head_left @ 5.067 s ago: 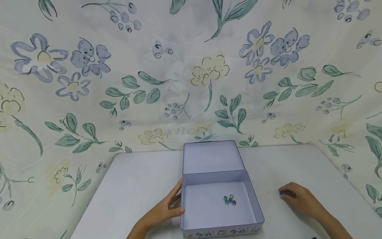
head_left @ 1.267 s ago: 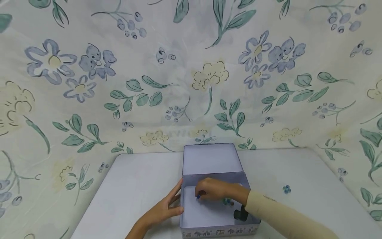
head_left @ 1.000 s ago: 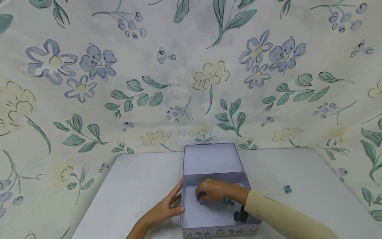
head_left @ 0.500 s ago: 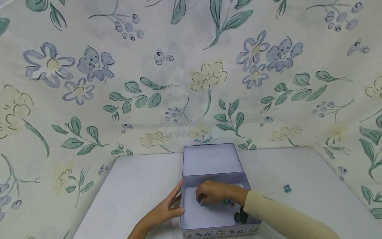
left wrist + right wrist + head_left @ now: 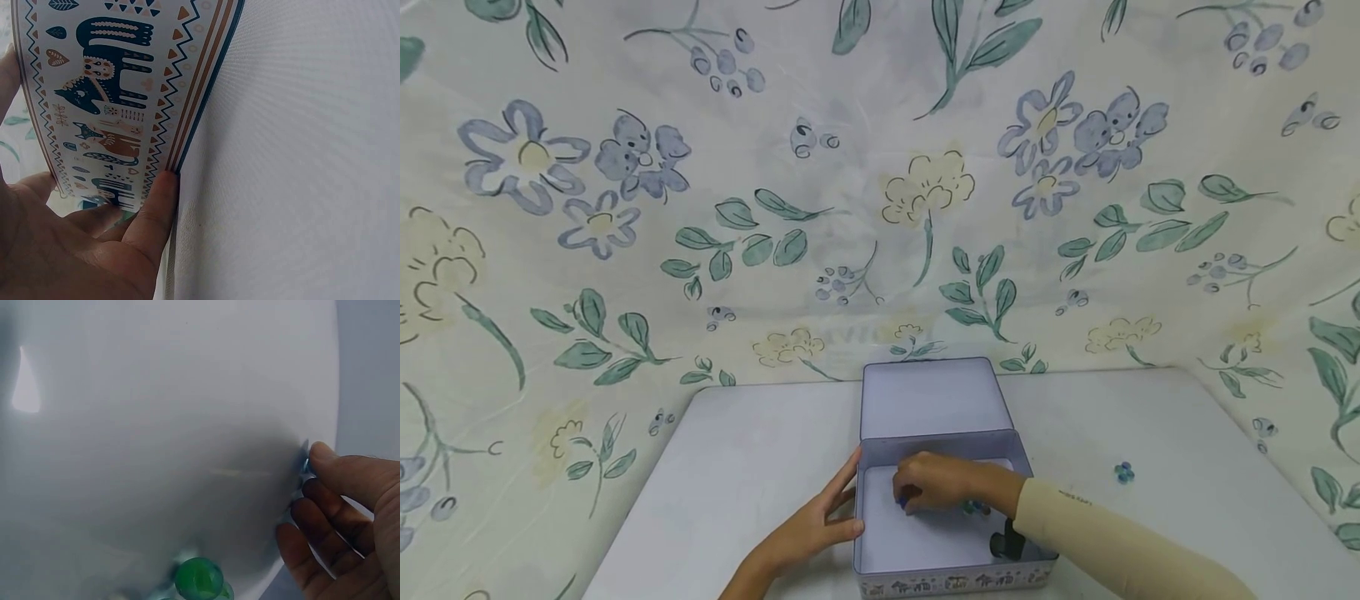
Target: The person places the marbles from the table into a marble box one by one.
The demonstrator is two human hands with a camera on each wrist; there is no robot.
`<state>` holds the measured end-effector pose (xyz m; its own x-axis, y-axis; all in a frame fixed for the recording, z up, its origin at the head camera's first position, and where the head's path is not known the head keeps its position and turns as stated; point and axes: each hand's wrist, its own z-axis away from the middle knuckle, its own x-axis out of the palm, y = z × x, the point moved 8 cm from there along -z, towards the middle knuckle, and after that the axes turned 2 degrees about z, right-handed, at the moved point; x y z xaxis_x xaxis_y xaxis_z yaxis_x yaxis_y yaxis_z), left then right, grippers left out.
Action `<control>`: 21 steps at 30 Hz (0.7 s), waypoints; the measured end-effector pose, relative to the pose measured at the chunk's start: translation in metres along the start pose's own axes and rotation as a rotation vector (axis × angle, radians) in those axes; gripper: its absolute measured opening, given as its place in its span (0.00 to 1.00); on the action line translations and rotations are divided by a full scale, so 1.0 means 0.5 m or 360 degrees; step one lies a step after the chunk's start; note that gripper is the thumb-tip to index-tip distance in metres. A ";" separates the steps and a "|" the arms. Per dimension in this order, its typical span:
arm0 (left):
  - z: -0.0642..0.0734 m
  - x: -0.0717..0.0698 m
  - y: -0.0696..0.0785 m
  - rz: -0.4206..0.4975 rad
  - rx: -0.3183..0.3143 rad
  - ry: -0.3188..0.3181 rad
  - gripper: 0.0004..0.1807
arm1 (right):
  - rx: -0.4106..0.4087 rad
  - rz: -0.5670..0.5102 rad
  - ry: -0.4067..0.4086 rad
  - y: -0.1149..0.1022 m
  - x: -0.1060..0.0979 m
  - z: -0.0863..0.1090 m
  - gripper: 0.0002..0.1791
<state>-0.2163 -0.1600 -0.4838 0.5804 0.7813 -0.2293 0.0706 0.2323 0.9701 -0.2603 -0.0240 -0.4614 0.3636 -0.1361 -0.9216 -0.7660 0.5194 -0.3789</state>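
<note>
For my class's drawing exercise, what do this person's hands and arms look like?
The left hand and right hand are bare. The right side shows a pale cream sleeve with a small dark marking, and a black device beside its end. No sleeve shows on the left.

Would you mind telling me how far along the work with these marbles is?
Done: the box stands open, with several marbles lying inside. In hand: the right hand pinches a blue marble inside the box while the left hand touches its side. Remaining, probably: the marble cluster on the table, right of the box.
</note>
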 end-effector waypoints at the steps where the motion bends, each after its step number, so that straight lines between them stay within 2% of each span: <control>1: 0.000 0.000 0.000 0.0008 -0.0006 -0.0001 0.50 | 0.0001 0.0001 0.0001 0.001 0.000 0.000 0.07; 6: 0.000 0.000 0.001 0.0010 0.0007 -0.0012 0.50 | -0.0024 -0.0012 0.0001 -0.002 -0.004 0.000 0.08; 12: 0.001 0.001 0.002 0.0011 0.0003 -0.0017 0.50 | -0.0046 -0.0099 0.0060 -0.014 -0.034 0.007 0.09; 17: -0.001 0.001 0.001 0.0011 -0.0011 -0.0003 0.50 | -0.0055 -0.0209 0.0089 -0.024 -0.078 0.027 0.11; 21: -0.002 0.001 0.002 0.0013 0.0000 0.0001 0.50 | -0.0109 -0.0254 0.0146 -0.028 -0.122 0.060 0.12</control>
<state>-0.2170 -0.1588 -0.4832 0.5804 0.7836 -0.2214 0.0656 0.2260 0.9719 -0.2561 0.0024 -0.3975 0.4357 -0.2904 -0.8520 -0.7377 0.4271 -0.5229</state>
